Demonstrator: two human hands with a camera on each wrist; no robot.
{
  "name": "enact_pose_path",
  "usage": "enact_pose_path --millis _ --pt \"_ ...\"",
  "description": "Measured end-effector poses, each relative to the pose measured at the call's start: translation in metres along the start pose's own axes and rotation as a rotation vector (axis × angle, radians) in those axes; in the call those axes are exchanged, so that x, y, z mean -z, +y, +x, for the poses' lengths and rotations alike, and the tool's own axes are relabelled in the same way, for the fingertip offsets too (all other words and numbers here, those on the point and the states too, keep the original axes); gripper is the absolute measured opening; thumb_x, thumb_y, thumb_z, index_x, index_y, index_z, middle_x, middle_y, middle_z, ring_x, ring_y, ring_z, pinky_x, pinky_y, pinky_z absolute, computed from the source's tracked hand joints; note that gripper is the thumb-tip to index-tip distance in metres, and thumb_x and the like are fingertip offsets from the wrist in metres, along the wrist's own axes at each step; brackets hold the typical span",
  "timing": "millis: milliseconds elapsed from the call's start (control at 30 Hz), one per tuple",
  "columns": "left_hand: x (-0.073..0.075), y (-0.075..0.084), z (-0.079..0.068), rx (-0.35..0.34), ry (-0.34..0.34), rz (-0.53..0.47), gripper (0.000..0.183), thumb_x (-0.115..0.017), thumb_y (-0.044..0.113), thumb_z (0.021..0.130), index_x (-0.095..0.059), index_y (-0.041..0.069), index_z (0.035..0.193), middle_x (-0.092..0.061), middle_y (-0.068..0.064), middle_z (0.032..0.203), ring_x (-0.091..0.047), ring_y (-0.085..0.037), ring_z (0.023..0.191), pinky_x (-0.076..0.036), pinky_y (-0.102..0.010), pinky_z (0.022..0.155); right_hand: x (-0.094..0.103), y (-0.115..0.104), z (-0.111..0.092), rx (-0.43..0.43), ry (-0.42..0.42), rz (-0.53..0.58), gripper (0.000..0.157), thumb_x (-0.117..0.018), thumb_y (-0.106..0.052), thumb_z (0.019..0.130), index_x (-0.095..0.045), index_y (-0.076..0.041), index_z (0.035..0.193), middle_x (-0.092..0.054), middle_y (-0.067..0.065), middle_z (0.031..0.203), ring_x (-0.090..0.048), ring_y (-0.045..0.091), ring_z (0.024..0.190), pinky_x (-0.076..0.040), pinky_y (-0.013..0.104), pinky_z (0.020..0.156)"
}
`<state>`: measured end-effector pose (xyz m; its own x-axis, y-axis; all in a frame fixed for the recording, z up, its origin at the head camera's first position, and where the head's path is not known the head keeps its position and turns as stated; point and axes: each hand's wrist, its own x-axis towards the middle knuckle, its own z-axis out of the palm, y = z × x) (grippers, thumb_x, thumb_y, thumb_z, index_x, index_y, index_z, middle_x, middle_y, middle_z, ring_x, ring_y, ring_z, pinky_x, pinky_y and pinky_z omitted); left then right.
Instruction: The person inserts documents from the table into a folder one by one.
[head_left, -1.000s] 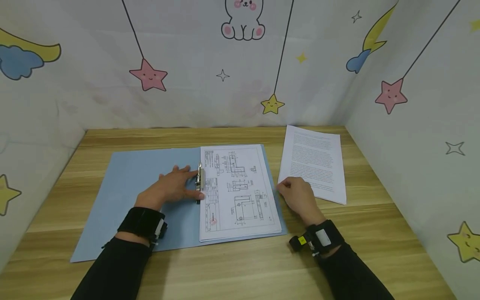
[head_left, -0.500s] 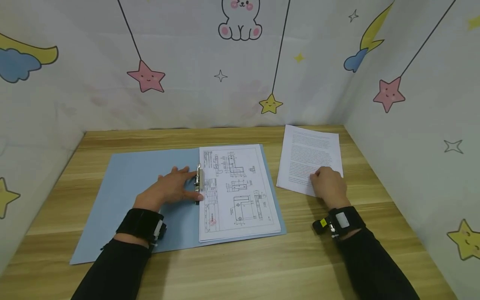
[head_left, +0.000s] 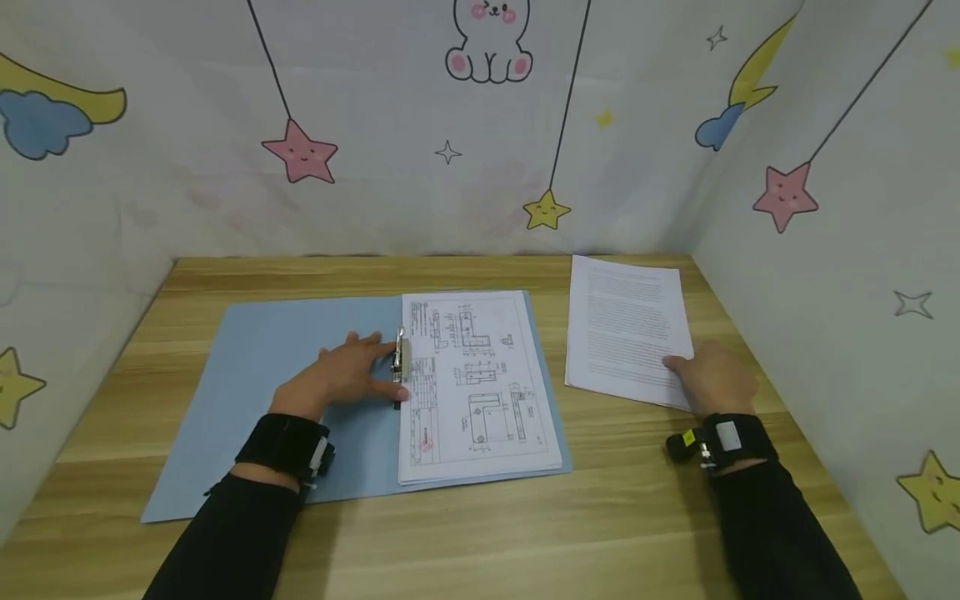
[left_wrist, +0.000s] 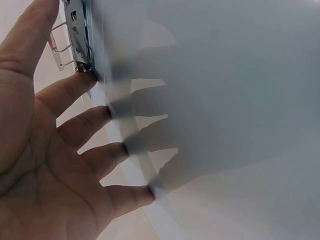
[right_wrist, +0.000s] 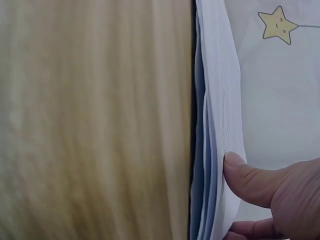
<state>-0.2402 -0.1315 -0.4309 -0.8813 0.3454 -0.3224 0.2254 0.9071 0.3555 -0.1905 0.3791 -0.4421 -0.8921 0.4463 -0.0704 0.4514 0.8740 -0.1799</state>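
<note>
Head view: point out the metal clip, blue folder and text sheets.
Metal clip (head_left: 399,367), head view: its middle.
Blue folder (head_left: 277,350), head view: bare left cover.
Text sheets (head_left: 627,323), head view: centre of the top page.

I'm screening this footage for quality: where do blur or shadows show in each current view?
Head view: the right hand looks slightly smeared, the left hand sharper; left wrist view: dark, finger-shaped shadows spread across the blue folder; right wrist view: the tabletop is soft and streaky, while the paper stack's edges are clearer.
</note>
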Motion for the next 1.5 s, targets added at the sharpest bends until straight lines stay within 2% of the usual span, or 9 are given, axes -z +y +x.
enact_pose_path --millis 200,367,567,733,900,1000,1133,1333,1500 --pt "-0.003 0.001 0.0 0.004 -0.008 -0.005 0.104 -0.06 0.073 0.055 -0.03 0.019 0.14 -0.02 -0.02 0.15 -0.005 -0.048 0.132 -0.008 -0.079 0.095 0.0 0.006 0.008 -0.067 0.015 -0.007 0.046 -0.058 -0.044 0.078 -0.065 0.001 0.068 -0.057 0.012 0.064 -0.047 0.022 0.053 -0.037 0.035 0.04" --pt "-0.002 0.002 -0.001 0.011 -0.007 -0.002 0.104 -0.06 0.072 0.055 -0.03 0.019 0.14 -0.02 -0.019 0.15 -0.005 -0.047 0.133 -0.009 -0.078 0.096 -0.002 0.009 0.013 -0.061 0.06 0.015 0.033 -0.058 -0.03 0.081 -0.067 0.001 0.073 -0.063 0.015 0.069 -0.049 0.024 0.055 -0.037 0.035 0.04" --pt "-0.002 0.001 -0.002 0.021 -0.004 0.01 0.105 -0.06 0.073 0.055 -0.031 0.018 0.139 -0.021 -0.02 0.15 -0.006 -0.047 0.133 -0.009 -0.078 0.096 -0.001 0.009 0.012 -0.028 0.085 -0.007 0.029 -0.056 -0.027 0.081 -0.066 -0.001 0.075 -0.063 0.017 0.071 -0.05 0.024 0.056 -0.037 0.036 0.039" --pt "-0.003 0.001 0.0 0.02 0.0 0.009 0.106 -0.06 0.073 0.054 -0.03 0.019 0.14 -0.02 -0.019 0.15 -0.006 -0.047 0.133 -0.008 -0.078 0.096 0.0 0.011 0.011 -0.005 0.104 -0.012 0.032 -0.056 -0.029 0.081 -0.064 -0.002 0.066 -0.062 0.015 0.065 -0.05 0.023 0.052 -0.037 0.037 0.037" --pt "-0.003 0.0 0.0 0.012 0.005 0.013 0.104 -0.06 0.073 0.055 -0.031 0.019 0.139 -0.021 -0.019 0.15 -0.007 -0.047 0.132 -0.009 -0.078 0.096 0.001 0.01 0.011 -0.014 0.11 0.034 0.031 -0.051 -0.027 0.085 -0.065 0.0 0.086 -0.066 0.021 0.08 -0.054 0.028 0.06 -0.038 0.039 0.041" --pt "-0.003 0.0 -0.001 0.0 0.012 0.012 0.103 -0.06 0.072 0.056 -0.031 0.018 0.139 -0.021 -0.02 0.149 -0.007 -0.048 0.132 -0.01 -0.079 0.095 0.006 0.008 0.009 -0.028 0.117 0.121 0.036 -0.048 -0.031 0.088 -0.063 -0.002 0.103 -0.066 0.022 0.095 -0.057 0.032 0.073 -0.039 0.04 0.047" --pt "-0.002 0.0 -0.001 -0.011 0.017 0.01 0.102 -0.06 0.071 0.058 -0.03 0.018 0.139 -0.021 -0.021 0.149 -0.007 -0.048 0.132 -0.01 -0.079 0.095 0.021 0.001 0.002 -0.064 0.131 0.337 0.048 -0.043 -0.043 0.088 -0.061 -0.006 0.113 -0.064 0.017 0.102 -0.056 0.029 0.082 -0.041 0.037 0.054" --pt "-0.002 -0.002 -0.001 -0.006 0.017 0.01 0.102 -0.06 0.071 0.058 -0.03 0.017 0.14 -0.021 -0.021 0.149 -0.006 -0.048 0.132 -0.009 -0.078 0.096 0.043 -0.014 -0.011 -0.104 0.076 0.689 0.056 -0.046 -0.052 0.083 -0.058 -0.01 0.118 -0.056 0.007 0.103 -0.053 0.019 0.081 -0.047 0.026 0.055" --pt "-0.002 -0.001 0.0 -0.005 0.012 0.013 0.102 -0.059 0.071 0.057 -0.03 0.018 0.14 -0.02 -0.02 0.15 -0.006 -0.047 0.132 -0.009 -0.078 0.096 0.042 -0.035 -0.027 -0.106 0.009 0.798 0.054 -0.051 -0.05 0.081 -0.058 -0.008 0.114 -0.052 0.003 0.1 -0.05 0.017 0.08 -0.046 0.025 0.058"
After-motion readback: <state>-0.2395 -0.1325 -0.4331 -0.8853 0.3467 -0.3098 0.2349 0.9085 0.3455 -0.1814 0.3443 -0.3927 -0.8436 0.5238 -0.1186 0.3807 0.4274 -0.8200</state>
